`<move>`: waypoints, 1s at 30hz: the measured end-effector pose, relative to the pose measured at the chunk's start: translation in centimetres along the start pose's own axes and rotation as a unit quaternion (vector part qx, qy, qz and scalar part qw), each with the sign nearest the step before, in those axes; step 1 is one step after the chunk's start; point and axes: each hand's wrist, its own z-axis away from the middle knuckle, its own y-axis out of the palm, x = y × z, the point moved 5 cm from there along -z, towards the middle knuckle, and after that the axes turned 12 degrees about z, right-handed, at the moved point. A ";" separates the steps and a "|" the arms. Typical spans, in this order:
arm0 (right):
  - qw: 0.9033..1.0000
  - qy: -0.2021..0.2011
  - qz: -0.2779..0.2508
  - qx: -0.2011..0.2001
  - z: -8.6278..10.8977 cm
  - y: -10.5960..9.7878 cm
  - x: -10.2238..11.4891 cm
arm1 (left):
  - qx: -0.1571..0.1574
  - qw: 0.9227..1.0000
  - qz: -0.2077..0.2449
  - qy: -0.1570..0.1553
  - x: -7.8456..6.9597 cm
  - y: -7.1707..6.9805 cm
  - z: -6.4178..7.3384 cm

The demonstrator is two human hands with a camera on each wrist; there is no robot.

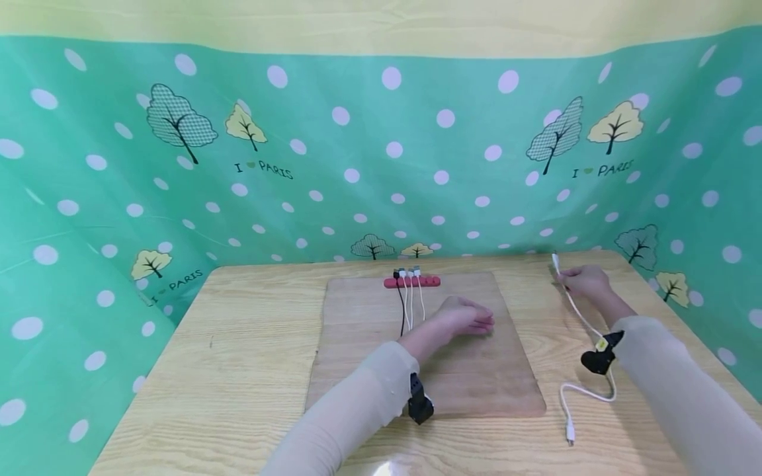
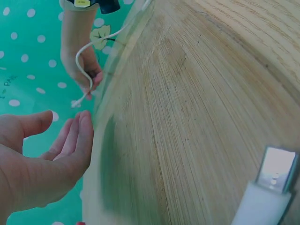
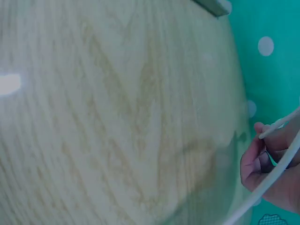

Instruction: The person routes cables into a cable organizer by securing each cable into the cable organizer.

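Observation:
My right hand (image 1: 586, 283) pinches a white USB cable (image 1: 573, 304) just below its upper plug, above the table's back right. The cable hangs down past the wrist, and its other plug (image 1: 569, 433) lies near the front. In the right wrist view the thumb and fingertips meet on the cable (image 3: 267, 183). My left hand (image 1: 461, 316) hovers over a wooden board (image 1: 476, 383), holding nothing, fingers extended and thumb apart in the left wrist view. A red cable holder (image 1: 389, 283) at the board's back edge carries several cables, one black (image 1: 401, 304), the others white.
Close to the left wrist camera is a white plug (image 2: 274, 176) with a metal tip. My left forearm (image 1: 357, 403) hides the lower runs of the held cables. A green dotted curtain (image 1: 333, 152) hangs behind the wooden table (image 1: 238, 344) and at its sides.

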 end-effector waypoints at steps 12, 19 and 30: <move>0.977 -0.051 -0.174 0.108 1.4 0.1 5.2 | -0.002 1.000 -0.005 -0.005 -0.5 -0.1 0.5; 0.966 -0.089 -0.199 0.141 2.7 0.5 9.0 | -0.005 1.000 -0.003 0.012 -0.6 -0.3 0.7; 0.949 -0.149 -0.228 0.158 5.5 1.7 14.2 | 0.012 0.991 -0.063 0.115 -1.9 0.4 1.1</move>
